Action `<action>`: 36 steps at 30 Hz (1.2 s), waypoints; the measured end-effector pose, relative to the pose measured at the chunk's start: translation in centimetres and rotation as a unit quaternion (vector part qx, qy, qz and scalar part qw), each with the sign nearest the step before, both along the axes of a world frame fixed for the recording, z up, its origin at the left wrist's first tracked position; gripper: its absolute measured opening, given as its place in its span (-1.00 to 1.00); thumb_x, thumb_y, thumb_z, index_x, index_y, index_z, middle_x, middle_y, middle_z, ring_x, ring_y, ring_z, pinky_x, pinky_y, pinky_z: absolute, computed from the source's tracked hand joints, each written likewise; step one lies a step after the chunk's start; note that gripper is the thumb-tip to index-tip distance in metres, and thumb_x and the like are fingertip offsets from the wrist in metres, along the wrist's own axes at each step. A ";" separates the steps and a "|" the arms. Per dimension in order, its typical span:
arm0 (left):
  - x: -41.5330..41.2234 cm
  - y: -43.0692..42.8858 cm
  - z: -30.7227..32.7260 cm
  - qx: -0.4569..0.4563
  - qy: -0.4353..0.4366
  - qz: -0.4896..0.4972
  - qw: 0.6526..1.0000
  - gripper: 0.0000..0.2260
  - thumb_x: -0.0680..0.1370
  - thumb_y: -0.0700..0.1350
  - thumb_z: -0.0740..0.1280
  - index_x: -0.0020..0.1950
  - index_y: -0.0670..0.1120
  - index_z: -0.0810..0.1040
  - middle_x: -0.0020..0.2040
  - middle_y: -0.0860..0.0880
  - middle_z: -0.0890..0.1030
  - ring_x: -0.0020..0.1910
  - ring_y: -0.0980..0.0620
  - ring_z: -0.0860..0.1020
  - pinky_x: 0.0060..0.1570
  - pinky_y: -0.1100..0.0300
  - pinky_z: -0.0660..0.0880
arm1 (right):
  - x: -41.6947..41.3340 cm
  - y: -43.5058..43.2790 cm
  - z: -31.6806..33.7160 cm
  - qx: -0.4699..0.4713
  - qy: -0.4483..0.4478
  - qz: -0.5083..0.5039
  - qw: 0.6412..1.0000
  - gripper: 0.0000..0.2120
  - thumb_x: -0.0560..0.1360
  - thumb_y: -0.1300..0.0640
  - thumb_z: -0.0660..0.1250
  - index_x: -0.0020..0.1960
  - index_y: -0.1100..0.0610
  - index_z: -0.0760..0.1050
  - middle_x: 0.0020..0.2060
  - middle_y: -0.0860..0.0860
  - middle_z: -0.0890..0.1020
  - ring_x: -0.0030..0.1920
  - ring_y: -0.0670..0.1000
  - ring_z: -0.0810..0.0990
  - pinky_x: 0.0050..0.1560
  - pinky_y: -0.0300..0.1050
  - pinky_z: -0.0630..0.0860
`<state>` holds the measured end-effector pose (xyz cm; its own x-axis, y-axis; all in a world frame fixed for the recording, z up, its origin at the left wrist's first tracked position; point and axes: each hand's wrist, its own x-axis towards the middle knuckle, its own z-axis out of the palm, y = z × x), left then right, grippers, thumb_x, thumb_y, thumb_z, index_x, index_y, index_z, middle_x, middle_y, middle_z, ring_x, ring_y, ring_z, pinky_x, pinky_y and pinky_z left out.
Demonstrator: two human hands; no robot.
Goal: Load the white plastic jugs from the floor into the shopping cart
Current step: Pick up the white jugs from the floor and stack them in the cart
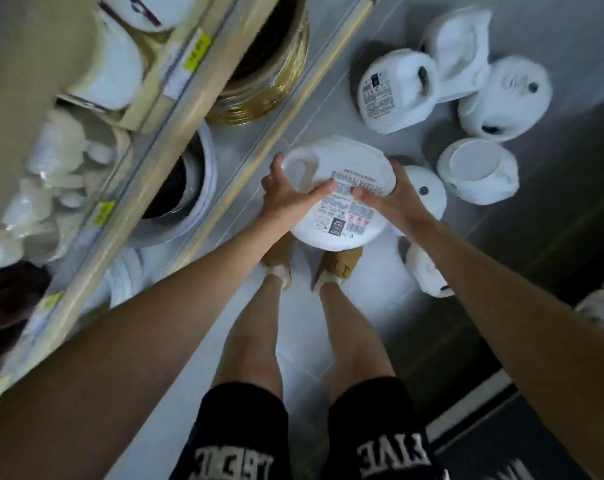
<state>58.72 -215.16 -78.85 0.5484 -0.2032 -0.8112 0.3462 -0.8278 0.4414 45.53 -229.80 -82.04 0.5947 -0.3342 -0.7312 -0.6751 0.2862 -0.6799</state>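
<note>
Left hand (286,195) and right hand (395,199) clasp the round white plastic jug (342,157) by its sides | risk — smooth shell may slip onto tan shoes (338,265) | shopping cart unseen

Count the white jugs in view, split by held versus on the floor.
Held jug, gripped between left hand and right hand: 1
Jugs on the floor: 6
Total: 7
A blurred pale shape at the right edge is not counted.
</note>
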 end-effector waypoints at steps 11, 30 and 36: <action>-0.5 11.2 19.3 -0.097 -0.040 0.209 0.972 0.19 -0.03 0.36 0.44 0.52 0.03 0.09 0.46 -0.13 0.23 0.36 -0.10 0.36 0.19 0.05 0.42 | 6.6 5.4 21.6 0.089 -0.097 0.235 0.963 -0.35 0.18 -0.02 0.53 0.20 0.16 0.48 0.06 0.19 0.64 -0.02 0.02 0.68 -0.15 -0.13 0.61; -22.5 56.8 31.3 -0.099 -0.160 0.521 0.833 -0.10 0.37 0.16 0.49 0.52 0.10 -0.02 0.44 -0.14 0.15 0.39 -0.19 0.28 0.34 -0.11 0.35 | -0.7 52.1 36.0 0.033 -0.146 0.530 0.835 -0.63 0.40 0.25 0.51 0.15 0.16 0.48 -0.18 -0.09 0.71 -0.24 -0.19 0.67 -0.29 -0.32 0.55; -32.8 71.8 37.5 -0.122 -0.217 0.614 0.749 0.08 -0.01 0.49 0.46 0.40 0.21 0.11 0.37 -0.06 0.33 0.29 -0.14 0.44 0.24 -0.20 0.44 | -5.8 68.9 41.5 0.048 -0.170 0.622 0.762 -0.34 0.40 0.13 0.51 0.41 -0.03 0.30 0.16 0.04 0.61 0.05 0.01 0.63 -0.09 -0.05 0.64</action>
<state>25.94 -143.39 -41.30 0.6453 0.5574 -0.5224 0.5595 0.1209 0.8200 39.70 -160.89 -40.50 0.5683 0.6895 -0.4491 -0.2536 -0.3724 -0.8927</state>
